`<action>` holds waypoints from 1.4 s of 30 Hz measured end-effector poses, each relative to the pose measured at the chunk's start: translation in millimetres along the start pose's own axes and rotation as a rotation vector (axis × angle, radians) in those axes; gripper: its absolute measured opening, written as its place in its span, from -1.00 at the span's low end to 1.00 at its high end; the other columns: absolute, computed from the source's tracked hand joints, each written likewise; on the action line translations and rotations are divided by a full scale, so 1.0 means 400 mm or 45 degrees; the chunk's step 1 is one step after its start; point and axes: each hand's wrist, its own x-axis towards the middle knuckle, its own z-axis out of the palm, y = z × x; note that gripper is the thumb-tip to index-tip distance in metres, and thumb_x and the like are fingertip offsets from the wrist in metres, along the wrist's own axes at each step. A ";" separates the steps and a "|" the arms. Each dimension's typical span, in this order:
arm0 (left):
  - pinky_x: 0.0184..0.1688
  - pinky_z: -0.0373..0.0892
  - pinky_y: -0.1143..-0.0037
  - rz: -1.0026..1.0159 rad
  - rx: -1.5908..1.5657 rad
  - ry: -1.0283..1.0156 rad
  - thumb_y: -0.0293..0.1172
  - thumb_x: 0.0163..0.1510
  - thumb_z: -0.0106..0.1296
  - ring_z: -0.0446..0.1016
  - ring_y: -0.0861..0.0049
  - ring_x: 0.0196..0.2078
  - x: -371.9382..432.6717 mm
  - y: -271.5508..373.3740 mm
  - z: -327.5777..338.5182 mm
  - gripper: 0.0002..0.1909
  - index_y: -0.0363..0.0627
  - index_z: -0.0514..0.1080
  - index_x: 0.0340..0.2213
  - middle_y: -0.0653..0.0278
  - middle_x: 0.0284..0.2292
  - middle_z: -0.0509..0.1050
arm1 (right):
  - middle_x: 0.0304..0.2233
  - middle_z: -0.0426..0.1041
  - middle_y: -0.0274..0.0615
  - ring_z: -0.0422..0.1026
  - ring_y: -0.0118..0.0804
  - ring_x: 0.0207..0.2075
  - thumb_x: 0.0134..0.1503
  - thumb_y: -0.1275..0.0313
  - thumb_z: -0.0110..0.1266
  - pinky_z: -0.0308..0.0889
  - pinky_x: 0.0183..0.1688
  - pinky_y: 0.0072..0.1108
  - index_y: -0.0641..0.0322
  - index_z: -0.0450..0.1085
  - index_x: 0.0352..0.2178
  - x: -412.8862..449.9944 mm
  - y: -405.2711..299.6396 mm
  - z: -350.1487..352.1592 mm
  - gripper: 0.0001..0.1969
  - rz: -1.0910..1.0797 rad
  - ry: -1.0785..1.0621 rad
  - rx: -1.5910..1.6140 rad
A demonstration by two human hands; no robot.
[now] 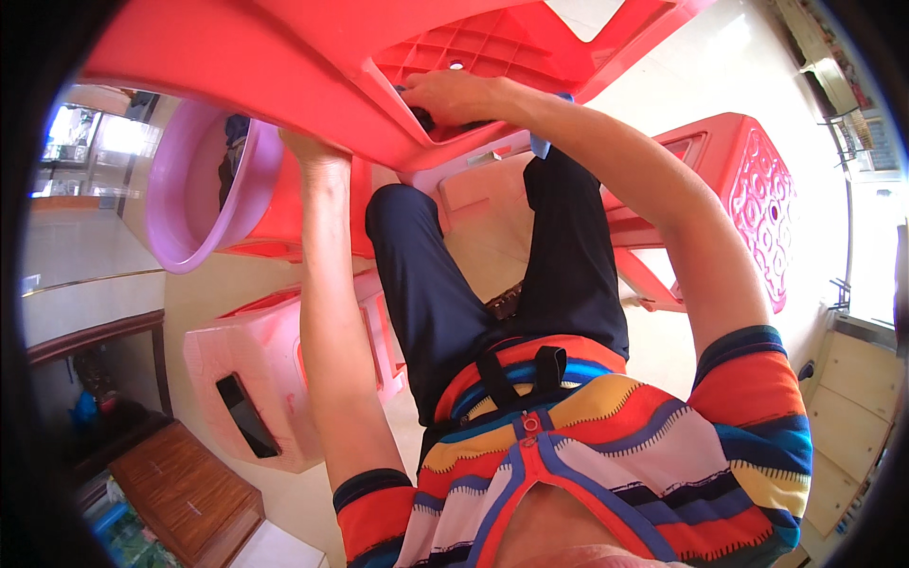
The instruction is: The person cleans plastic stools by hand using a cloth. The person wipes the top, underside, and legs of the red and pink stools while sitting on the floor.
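Note:
In front of me a red plastic stool (284,78) is tipped so that its hollow, ribbed underside shows. My right hand (447,96) reaches into that hollow, its fingers on a dark cloth (425,119) that is mostly covered by the hand. A piece of light blue cloth (540,145) hangs below the right forearm; whether it joins the dark one I cannot tell. My left hand (312,145) is at the lower left edge of the stool, with its fingers hidden behind the plastic.
At left a purple plastic basin (206,184) with dark cloth inside rests on red plastic. A pink stool (263,376) bears a black phone (248,415). Another red stool (760,206) lies to the right. A wooden cabinet (188,490) is at lower left.

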 end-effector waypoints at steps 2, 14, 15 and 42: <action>-0.35 0.36 0.56 0.023 -0.015 -0.034 -0.14 0.00 -0.11 0.36 0.57 -0.34 0.009 -0.007 -0.005 -0.64 -0.13 0.26 -0.24 0.30 -0.33 0.35 | -0.28 0.35 0.00 0.35 -0.04 -0.25 -0.17 0.53 -0.05 0.29 -0.25 -0.38 0.22 0.31 -0.29 0.010 0.026 -0.026 -0.70 0.153 0.007 -0.165; -0.29 0.33 0.42 0.336 0.481 -0.209 -0.14 -0.10 -0.01 0.38 0.36 -0.27 0.031 -0.060 -0.067 -0.58 -0.17 0.30 -0.26 0.15 -0.30 0.39 | -0.01 0.13 -0.21 0.09 -0.03 0.00 -0.06 0.03 -0.10 0.14 -0.08 -0.21 -0.03 0.33 -0.16 0.139 0.244 0.044 -0.55 0.807 0.228 -0.142; -0.29 0.33 0.41 0.366 0.516 -0.218 -0.15 -0.11 0.00 0.38 0.36 -0.27 0.030 -0.062 -0.063 -0.58 -0.17 0.30 -0.26 0.15 -0.30 0.39 | 0.01 0.10 -0.23 0.07 -0.04 0.01 -0.05 0.03 -0.12 0.11 -0.06 -0.21 -0.04 0.34 -0.16 0.129 0.245 0.059 -0.55 0.825 0.222 -0.275; -0.30 0.38 0.52 -0.033 -0.052 -0.179 -0.18 -0.04 -0.04 0.36 0.51 -0.30 0.027 -0.052 -0.035 -0.59 -0.21 0.25 -0.23 0.23 -0.31 0.36 | -0.12 0.19 -0.15 0.17 -0.12 -0.07 -0.05 0.34 -0.13 0.24 -0.15 -0.33 -0.02 0.42 -0.30 0.079 0.138 -0.013 -0.74 0.448 0.080 -0.319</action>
